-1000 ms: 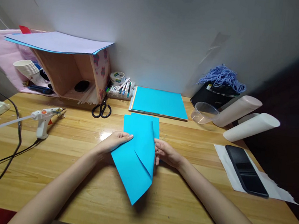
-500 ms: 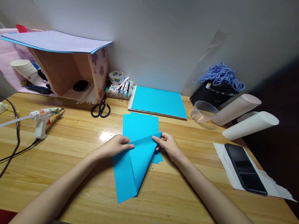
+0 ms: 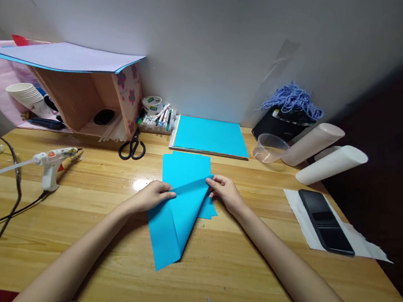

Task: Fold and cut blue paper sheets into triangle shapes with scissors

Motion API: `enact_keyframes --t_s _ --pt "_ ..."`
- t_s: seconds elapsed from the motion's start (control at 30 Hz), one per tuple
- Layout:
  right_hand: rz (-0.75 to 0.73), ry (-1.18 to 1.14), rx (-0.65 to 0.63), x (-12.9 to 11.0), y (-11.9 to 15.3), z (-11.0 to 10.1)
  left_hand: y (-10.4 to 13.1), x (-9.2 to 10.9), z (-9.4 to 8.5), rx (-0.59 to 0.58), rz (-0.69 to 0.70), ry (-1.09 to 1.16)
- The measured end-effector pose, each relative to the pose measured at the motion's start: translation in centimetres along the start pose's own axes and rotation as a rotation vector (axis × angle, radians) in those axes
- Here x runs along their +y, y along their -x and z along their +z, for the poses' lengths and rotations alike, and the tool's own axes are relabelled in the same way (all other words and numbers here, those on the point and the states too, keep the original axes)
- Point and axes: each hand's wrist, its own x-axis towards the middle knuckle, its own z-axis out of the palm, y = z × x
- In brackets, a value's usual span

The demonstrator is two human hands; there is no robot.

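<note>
A sheet of blue paper [image 3: 186, 212], partly folded over on a slant, is held between my two hands. My left hand [image 3: 152, 196] pinches its upper left edge, thumb on top. The upper right corner is gripped between the thumb and fingers of my right hand [image 3: 224, 191]. Beneath and behind the folded sheet lie more blue sheets [image 3: 187, 168] on the wooden table [image 3: 237, 281]. The folded sheet's lower end points toward me.
Farther back lies a stack of coloured paper [image 3: 210, 136]. Black scissors [image 3: 132, 149], a marker box [image 3: 157, 121] and a glue gun [image 3: 52, 165] are on the left. A phone [image 3: 325, 222], clear bowl [image 3: 270, 149] and white rolls [image 3: 333, 165] stand or lie right.
The whole view has shifted slightly, so things appear a little farther left. Both hands keep their hold on the folded sheet, whose shape is nearly the same.
</note>
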Motion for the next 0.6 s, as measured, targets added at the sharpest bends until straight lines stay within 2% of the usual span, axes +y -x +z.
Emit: enact_keyframes --t_s 0.2,0.47,0.6 --pt "-0.004 0.035 0.017 -0.21 0.07 0.15 -0.01 0.02 -0.05 -0.006 0.012 0.001" --pt "-0.017 -0.036 -0.014 -0.17 -0.26 -0.41 0.21 0.43 -0.22 -0.033 0.032 -0.007" --pt "-0.011 -0.034 0.025 0.13 -0.30 -0.42 0.20 0.26 -0.17 -0.038 0.032 -0.006"
